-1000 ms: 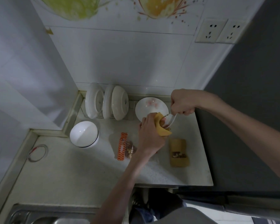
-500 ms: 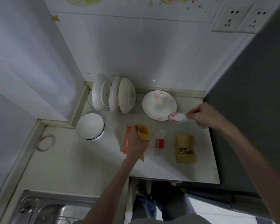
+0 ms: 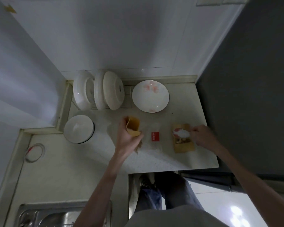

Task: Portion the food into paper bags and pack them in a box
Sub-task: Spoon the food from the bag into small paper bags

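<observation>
On the pale counter (image 3: 162,158):
Left hand (image 3: 127,139): fingers curled round open tan paper bag (image 3: 133,128).
Right hand (image 3: 202,135): gripping white ceramic spoon (image 3: 181,133), over flat brown paper bag (image 3: 184,145).

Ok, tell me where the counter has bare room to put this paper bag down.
Bare counter lies in front of the white bowl, between the tape ring and the left hand. It is crowded around the red-labelled packet and filled bag.
</observation>
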